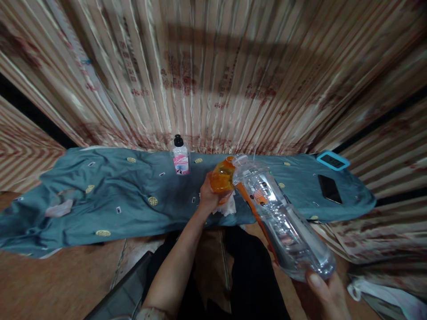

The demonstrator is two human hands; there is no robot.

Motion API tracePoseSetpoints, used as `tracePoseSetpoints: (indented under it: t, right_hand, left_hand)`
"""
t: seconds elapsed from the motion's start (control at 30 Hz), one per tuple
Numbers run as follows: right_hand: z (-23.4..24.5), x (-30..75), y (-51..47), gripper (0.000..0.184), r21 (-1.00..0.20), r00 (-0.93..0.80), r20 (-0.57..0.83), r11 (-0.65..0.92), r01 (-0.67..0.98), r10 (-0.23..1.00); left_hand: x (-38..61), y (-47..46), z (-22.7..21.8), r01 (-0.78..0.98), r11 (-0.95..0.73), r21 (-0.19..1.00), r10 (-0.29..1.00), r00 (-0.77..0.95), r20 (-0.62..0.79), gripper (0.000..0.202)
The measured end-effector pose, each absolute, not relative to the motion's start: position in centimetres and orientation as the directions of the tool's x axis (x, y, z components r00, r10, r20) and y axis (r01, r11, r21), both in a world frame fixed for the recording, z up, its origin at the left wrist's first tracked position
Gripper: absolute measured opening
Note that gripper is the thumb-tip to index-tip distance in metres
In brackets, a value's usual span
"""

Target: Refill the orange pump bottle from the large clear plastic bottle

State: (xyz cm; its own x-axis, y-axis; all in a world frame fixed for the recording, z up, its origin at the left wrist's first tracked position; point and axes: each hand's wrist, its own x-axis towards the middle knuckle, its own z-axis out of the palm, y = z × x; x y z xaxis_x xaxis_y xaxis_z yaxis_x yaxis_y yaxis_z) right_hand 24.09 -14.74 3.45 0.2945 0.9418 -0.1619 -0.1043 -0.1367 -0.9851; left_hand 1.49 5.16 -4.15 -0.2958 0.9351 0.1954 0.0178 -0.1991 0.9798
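My left hand [209, 195] is wrapped round a small bottle of orange liquid [223, 176] above the cloth-covered surface. In my right hand [322, 289] is a large clear plastic bottle [283, 218] with an orange label, gripped near its base. The large bottle is tilted, its mouth up against the neck of the orange bottle; I cannot tell whether liquid passes between them. Below my left hand, a crumpled white tissue [227, 206] lies on the cloth. Most of my right fingers are hidden behind the large bottle.
A teal patterned cloth [133, 195] covers the long narrow surface. On it stands a pump bottle with a pink label [181, 160]. To the right lie a blue-framed digital timer [332, 160] and a black phone [329, 188]. Striped curtains [207, 80] hang behind.
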Motion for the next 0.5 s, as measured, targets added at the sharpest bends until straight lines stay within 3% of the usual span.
tracePoseSetpoints:
  t: [0.3,0.5]
  right_hand:
    - [5.2,22.9,-14.5,0.062,-0.951,0.305,-0.270,-0.203,-0.236,0.913]
    - [5.2,22.7,-14.3,0.083,-0.940,0.318,-0.290,-0.208,-0.269,0.902]
  left_hand:
    - [1.5,5.1,-3.5,-0.030,-0.201,0.979,0.936,-0.299,0.183,0.065]
    - [1.5,5.0,-3.6,-0.036,-0.200,0.979,0.941,-0.284,0.181,0.063]
